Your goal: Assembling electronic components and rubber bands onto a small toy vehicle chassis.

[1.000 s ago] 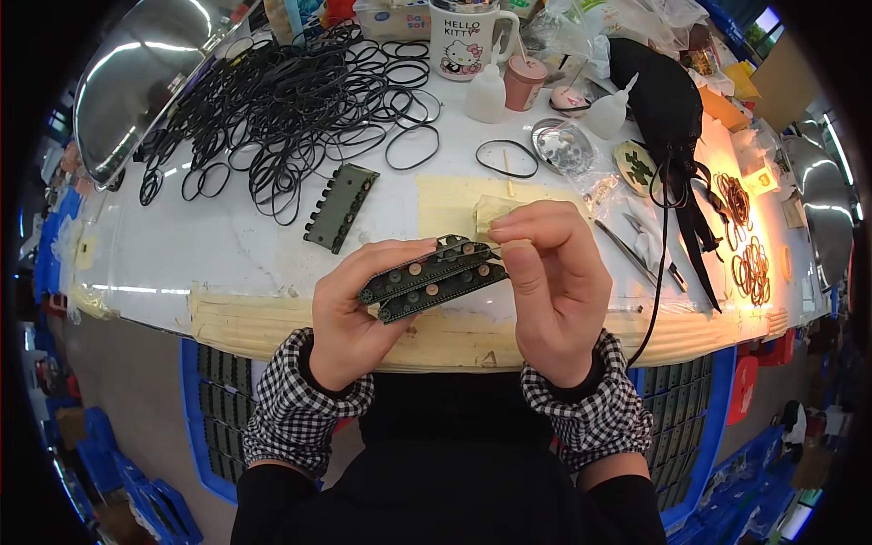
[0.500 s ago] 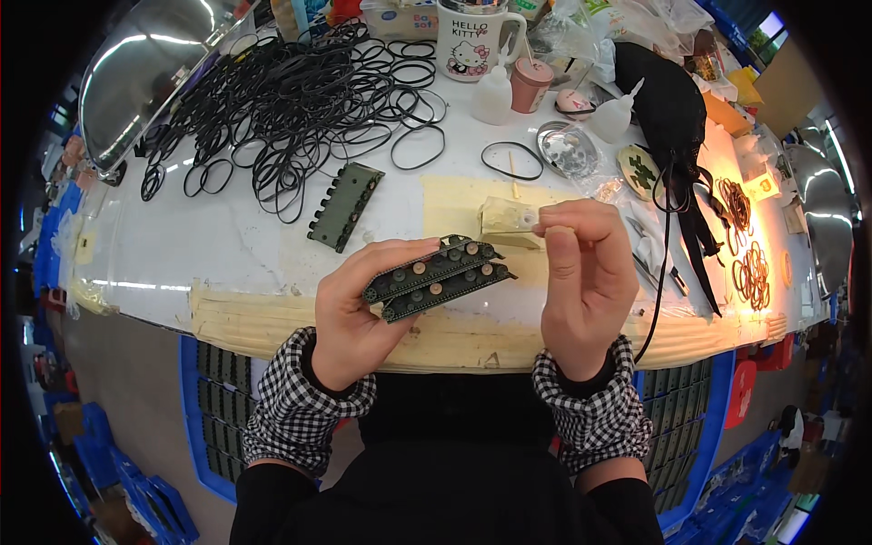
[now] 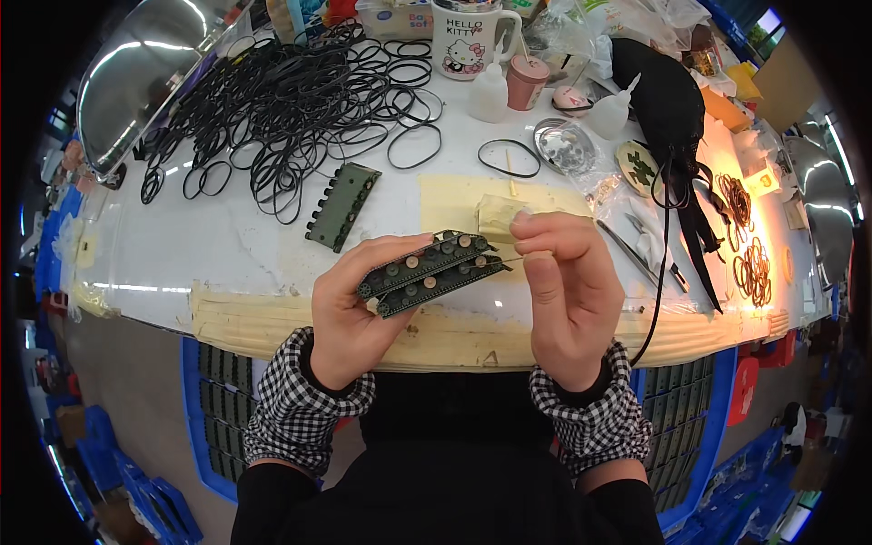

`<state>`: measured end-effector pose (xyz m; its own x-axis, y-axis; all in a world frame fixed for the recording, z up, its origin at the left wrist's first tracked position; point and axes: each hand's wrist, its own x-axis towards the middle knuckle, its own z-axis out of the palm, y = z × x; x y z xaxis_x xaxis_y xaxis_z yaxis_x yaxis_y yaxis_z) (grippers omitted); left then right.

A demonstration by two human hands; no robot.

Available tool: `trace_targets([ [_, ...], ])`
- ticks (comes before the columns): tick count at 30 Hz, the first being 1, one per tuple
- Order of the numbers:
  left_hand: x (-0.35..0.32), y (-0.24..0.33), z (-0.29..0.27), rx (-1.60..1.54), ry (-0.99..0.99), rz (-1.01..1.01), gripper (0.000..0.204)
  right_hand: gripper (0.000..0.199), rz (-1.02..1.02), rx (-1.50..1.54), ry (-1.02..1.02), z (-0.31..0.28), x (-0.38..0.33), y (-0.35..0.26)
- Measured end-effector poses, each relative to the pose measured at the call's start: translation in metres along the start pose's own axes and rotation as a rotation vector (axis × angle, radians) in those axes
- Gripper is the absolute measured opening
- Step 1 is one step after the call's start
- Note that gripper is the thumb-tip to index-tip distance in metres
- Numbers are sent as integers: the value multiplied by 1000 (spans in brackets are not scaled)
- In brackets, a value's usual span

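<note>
My left hand (image 3: 348, 313) is wrapped round a dark green toy tank chassis (image 3: 427, 282), tilted so that its two rows of wheels and tracks show. A few of the wheels are tan, the others dark. Between thumb and fingertips, my right hand (image 3: 577, 300) pinches a thin stick (image 3: 514, 260). The stick's tip is at the right end of the chassis; whether it touches cannot be told. Just behind the hands sits a pale yellow taped block (image 3: 495, 216). Another green tank hull part (image 3: 341, 207) lies on the white table (image 3: 254, 250), beyond my left hand.
A tangle of black rubber tracks (image 3: 263, 118) covers the back left. Behind are a white mug (image 3: 463, 45), a pink cup (image 3: 527, 84) and white squeeze bottles (image 3: 489, 94). Tweezers (image 3: 627, 250) and a black bag (image 3: 658, 100) lie right. Blue trays (image 3: 189, 400) hold green parts below the table edge.
My right hand has come left and slightly down from beside the yellow block, bringing the thin stick to the chassis end. My left hand keeps its hold, shifted slightly left.
</note>
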<state>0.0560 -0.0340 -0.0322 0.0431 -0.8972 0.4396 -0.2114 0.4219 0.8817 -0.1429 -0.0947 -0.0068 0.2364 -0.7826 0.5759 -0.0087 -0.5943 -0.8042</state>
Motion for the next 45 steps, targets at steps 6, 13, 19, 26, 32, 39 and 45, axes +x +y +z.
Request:
trace_targets([
  [6, 2, 1, 1, 20, -4, 6, 43, 6, 85, 119, -15, 10, -4, 3],
  [13, 1, -1, 0, 6, -3, 7, 43, 5, 74, 82, -19, 9, -3, 2],
  [19, -1, -1, -1, -12, 2, -13, 44, 5, -38, -223, 169, -9, 6, 13],
  [26, 1, -1, 0, 1, -7, 1, 45, 13, -261, -752, 72, -21, 14, 14],
  [32, -1, -1, -1, 27, -22, -2, 46, 9, -108, -87, 0, 7, 9, -9],
  [39, 0, 3, 0, 40, -41, -9, 45, 8, 14, 75, -37, 28, 4, -6],
  [45, 0, 4, -1, 68, -48, -13, 45, 6, 33, 42, -50, 30, 4, -11],
])
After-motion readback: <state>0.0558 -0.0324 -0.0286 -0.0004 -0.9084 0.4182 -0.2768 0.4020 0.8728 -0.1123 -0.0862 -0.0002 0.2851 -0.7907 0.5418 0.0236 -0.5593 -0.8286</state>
